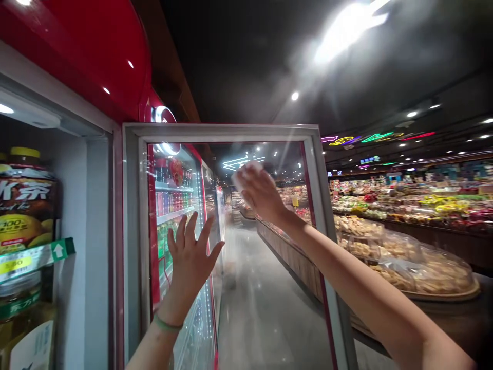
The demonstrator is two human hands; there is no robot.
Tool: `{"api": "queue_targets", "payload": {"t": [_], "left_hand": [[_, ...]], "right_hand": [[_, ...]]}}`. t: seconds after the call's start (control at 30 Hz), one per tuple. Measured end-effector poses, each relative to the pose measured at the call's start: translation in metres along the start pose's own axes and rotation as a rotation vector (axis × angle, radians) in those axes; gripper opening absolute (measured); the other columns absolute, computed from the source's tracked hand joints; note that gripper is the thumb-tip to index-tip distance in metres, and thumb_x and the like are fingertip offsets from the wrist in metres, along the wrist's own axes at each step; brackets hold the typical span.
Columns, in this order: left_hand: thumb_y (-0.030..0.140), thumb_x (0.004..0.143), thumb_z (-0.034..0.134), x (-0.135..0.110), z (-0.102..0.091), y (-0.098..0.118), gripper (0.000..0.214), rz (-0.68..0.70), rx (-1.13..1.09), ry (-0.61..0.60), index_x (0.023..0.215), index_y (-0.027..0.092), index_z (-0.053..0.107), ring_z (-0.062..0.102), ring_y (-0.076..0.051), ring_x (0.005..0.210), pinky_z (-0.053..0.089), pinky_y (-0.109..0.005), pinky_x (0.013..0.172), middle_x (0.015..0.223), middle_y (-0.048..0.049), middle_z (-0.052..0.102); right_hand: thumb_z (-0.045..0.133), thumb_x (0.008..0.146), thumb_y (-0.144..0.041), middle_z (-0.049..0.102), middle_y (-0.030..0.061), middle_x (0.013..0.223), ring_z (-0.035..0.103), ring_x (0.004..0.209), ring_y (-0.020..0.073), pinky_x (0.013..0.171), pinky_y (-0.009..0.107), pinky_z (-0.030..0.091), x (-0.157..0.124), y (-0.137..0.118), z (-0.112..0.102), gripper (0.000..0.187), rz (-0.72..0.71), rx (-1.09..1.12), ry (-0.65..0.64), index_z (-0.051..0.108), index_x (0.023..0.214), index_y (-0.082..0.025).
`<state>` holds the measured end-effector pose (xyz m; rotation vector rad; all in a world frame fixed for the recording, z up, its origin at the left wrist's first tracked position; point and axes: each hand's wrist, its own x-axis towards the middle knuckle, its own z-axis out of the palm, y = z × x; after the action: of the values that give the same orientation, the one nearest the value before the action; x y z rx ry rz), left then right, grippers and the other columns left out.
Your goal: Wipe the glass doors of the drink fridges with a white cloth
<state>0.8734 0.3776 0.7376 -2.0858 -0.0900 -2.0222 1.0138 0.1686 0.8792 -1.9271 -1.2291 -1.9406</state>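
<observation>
A glass fridge door (131, 205) with a grey frame stands swung open in front of me. My left hand (190, 254) lies flat on the pane, fingers spread, with a green band at the wrist. My right hand (262, 192) presses a white cloth (242, 174) against the upper part of the glass, fingers closed over it; the hand and cloth are slightly blurred.
At left the open fridge holds tea bottles (25, 200) with price tags. Through the glass I see more drink coolers (173, 195) and a shop aisle (262, 308). At right run wooden counters with covered trays of baked goods (404, 262) and produce displays behind.
</observation>
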Motion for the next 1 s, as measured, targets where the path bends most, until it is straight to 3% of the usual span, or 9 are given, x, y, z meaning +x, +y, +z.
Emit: {"api": "queue_targets", "payload": {"t": [0.07,0.2,0.33,0.47,0.5,0.63,0.8,0.93,1.0], "left_hand": [[0.05,0.094,0.065,0.011,0.003,-0.001,0.067,0.011,0.019,0.02,0.156,0.032,0.044,0.033,-0.039,0.152,0.017,-0.066,0.125,0.16,-0.0134,0.042],[0.054,0.093,0.066,0.025,0.009,-0.006,0.066,0.013,0.04,0.06,0.153,0.033,0.047,0.034,-0.038,0.152,0.017,-0.065,0.126,0.159,-0.012,0.043],[0.053,0.093,0.066,0.027,0.011,-0.009,0.065,0.02,0.046,0.05,0.152,0.033,0.047,0.032,-0.037,0.153,0.017,-0.064,0.127,0.159,-0.0111,0.043],[0.048,0.094,0.065,0.024,0.011,-0.008,0.065,0.011,0.059,0.023,0.155,0.035,0.043,0.028,-0.038,0.155,0.014,-0.065,0.128,0.161,-0.0098,0.039],[0.047,0.094,0.065,0.024,0.011,-0.008,0.066,0.011,0.064,0.024,0.155,0.035,0.043,0.027,-0.038,0.155,0.014,-0.066,0.128,0.161,-0.0097,0.038],[0.047,0.095,0.065,0.023,0.012,-0.01,0.069,0.026,0.066,0.038,0.158,0.038,0.037,0.03,-0.038,0.154,0.015,-0.067,0.127,0.162,-0.0088,0.038],[0.046,0.094,0.066,0.021,0.015,-0.013,0.076,0.024,0.033,0.055,0.16,0.042,0.029,0.028,-0.037,0.155,0.012,-0.066,0.128,0.165,-0.0063,0.034],[0.044,0.095,0.066,0.019,0.015,-0.013,0.076,0.007,0.005,0.042,0.161,0.044,0.027,0.026,-0.036,0.156,0.011,-0.064,0.129,0.167,-0.0041,0.031],[0.043,0.096,0.064,0.02,0.013,-0.012,0.076,0.003,-0.002,0.035,0.161,0.045,0.026,0.025,-0.036,0.156,0.01,-0.064,0.129,0.168,-0.0033,0.029]], "right_hand": [[0.027,0.109,-0.036,0.03,-0.0048,0.169,0.024,0.158,0.0224,0.131,0.05,0.025,0.008,0.005,0.002,0.057,-0.112,0.021,-0.029,0.018,0.165,-0.034],[0.024,0.109,-0.036,0.033,0.0032,0.168,0.025,0.158,0.0265,0.129,0.055,0.026,0.028,0.02,0.005,0.056,0.161,0.024,0.101,0.027,0.164,-0.025],[0.025,0.109,-0.038,0.033,-0.0004,0.168,0.026,0.158,0.0218,0.131,0.048,0.023,0.045,0.029,0.004,0.054,-0.047,0.048,0.059,0.035,0.161,-0.026],[0.023,0.109,-0.035,0.036,0.0049,0.167,0.029,0.157,0.0264,0.129,0.054,0.026,0.057,0.024,0.002,0.055,0.185,0.027,0.157,0.038,0.159,-0.02],[0.024,0.109,-0.035,0.037,0.005,0.166,0.029,0.156,0.0266,0.129,0.054,0.027,0.058,0.022,0.001,0.055,0.178,0.028,0.163,0.039,0.159,-0.019],[0.026,0.109,-0.035,0.038,-0.0003,0.166,0.031,0.156,0.0211,0.13,0.047,0.027,0.053,0.029,-0.004,0.053,-0.036,0.042,0.13,0.038,0.159,-0.026],[0.024,0.108,-0.035,0.04,0.0062,0.165,0.031,0.156,0.0262,0.129,0.055,0.027,0.036,0.05,-0.007,0.055,0.329,-0.004,0.27,0.039,0.159,-0.02],[0.026,0.108,-0.035,0.039,0.0042,0.165,0.03,0.156,0.0227,0.13,0.049,0.026,0.031,0.051,-0.011,0.054,0.162,0.004,0.211,0.039,0.159,-0.023],[0.026,0.108,-0.034,0.042,0.0043,0.164,0.031,0.156,0.0218,0.131,0.048,0.025,0.027,0.059,-0.015,0.054,0.163,-0.006,0.186,0.041,0.158,-0.022]]}}
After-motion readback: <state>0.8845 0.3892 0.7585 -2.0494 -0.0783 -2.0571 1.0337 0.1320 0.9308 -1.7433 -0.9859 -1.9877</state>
